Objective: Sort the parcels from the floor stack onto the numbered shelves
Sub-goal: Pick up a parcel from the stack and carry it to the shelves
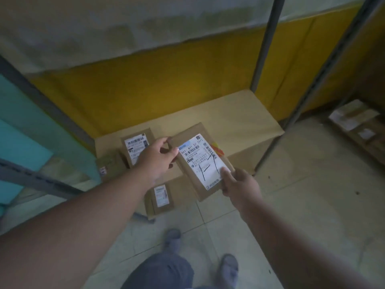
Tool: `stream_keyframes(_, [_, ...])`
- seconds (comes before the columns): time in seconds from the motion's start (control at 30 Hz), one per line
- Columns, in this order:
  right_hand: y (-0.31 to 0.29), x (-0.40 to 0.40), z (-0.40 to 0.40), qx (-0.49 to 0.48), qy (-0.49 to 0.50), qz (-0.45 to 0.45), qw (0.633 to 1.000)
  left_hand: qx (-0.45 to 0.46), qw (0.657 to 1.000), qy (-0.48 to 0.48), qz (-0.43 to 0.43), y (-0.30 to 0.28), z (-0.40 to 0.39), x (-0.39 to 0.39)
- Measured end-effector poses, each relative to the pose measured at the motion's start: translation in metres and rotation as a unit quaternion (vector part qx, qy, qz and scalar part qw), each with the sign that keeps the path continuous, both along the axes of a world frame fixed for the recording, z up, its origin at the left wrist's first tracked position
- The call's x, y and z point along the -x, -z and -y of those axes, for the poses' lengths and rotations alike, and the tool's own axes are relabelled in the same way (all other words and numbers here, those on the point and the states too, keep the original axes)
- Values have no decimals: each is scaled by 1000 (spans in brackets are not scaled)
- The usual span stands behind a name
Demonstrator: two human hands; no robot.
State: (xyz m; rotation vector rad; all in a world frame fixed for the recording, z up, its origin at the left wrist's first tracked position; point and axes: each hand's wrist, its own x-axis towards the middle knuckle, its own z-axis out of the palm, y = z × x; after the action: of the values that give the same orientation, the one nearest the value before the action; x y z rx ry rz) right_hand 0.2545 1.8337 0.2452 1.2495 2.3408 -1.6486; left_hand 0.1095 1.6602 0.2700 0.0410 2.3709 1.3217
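Both hands hold a flat cardboard parcel (200, 161), label up, above the low shelf board (239, 122). The left hand (158, 157) pinches its far corner; the right hand (239, 182) grips the near corner. Three more parcels (135, 149) lie below.

Matt brown cardboard parcel (193, 142) with a smooth white paper label (203, 161); shelf (239, 119) board of matt cardboard; grey metal posts (268, 38); smooth pale tiled floor (312, 174).

Flat brown parcel (200, 161), white label up, held tilted above three shelf parcels (136, 151)
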Motion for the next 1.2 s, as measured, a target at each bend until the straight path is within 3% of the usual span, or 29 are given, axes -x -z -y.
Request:
stream_keyframes(0.37, [52, 114, 15, -11, -21, 50, 998, 237, 959, 141, -68, 23, -39, 151])
stream_keyframes(0.53, [73, 141, 27, -20, -36, 82, 996, 330, 918, 196, -101, 46, -39, 179])
stream_keyframes(0.83, [73, 158, 32, -90, -97, 103, 986, 411, 868, 221, -169, 68, -28, 188])
stream_keyframes(0.97, [37, 140, 27, -168, -133, 86, 973, 381, 863, 226, -242, 51, -28, 163])
stream_keyframes(1.2, [-41, 90, 16, -248, -184, -83, 948, 222, 920, 173, -274, 12, -14, 65])
